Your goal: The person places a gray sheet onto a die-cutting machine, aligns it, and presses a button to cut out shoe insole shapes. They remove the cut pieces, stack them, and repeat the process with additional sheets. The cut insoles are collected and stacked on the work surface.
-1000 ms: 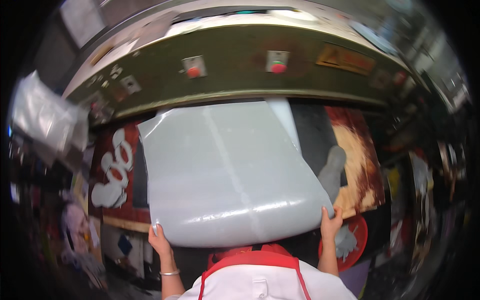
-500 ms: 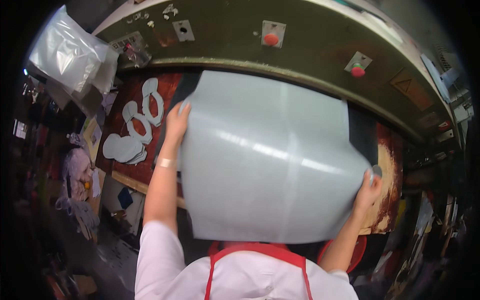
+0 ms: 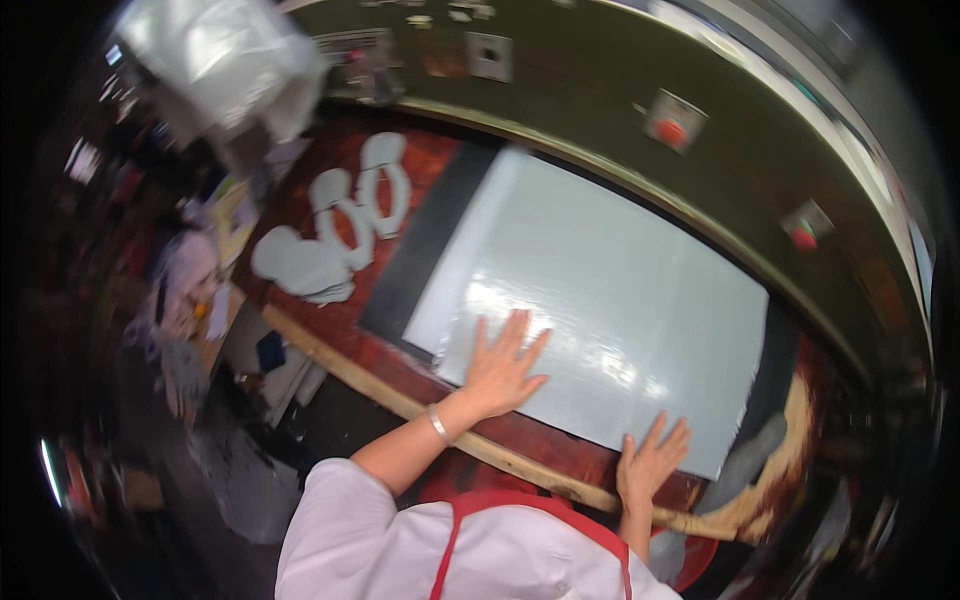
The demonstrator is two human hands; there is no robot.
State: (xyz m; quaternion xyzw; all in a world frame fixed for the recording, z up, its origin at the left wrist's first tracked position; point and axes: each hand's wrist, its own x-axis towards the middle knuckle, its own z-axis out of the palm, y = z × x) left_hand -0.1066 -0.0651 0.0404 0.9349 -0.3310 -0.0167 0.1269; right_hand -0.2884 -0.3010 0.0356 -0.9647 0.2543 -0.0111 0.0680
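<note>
A large glossy grey sheet [image 3: 640, 290] lies flat on a black mat [image 3: 410, 275] on the reddish-brown worktable. My left hand [image 3: 502, 372] rests on the sheet's near edge toward the left, fingers spread. Further right, my right hand [image 3: 652, 462] lies on the same edge with its fingers stretched out. Neither hand grips anything. Left of the mat are several cut grey pieces: a stack of rounded ones [image 3: 300, 265] and ring-shaped ones [image 3: 385, 190] with open middles.
Behind the table runs a green machine beam [image 3: 580, 90] with red push buttons [image 3: 670, 132]. A clear plastic bag [image 3: 225, 70] hangs at the upper left. At the right corner lies a dark grey curved piece [image 3: 750, 460]. A red bucket [image 3: 700, 565] stands below the table edge.
The sheet, held up and bowed between both hands before, now lies flat on the mat. Both hands have let go of its sides and moved to its near edge. The view has turned.
</note>
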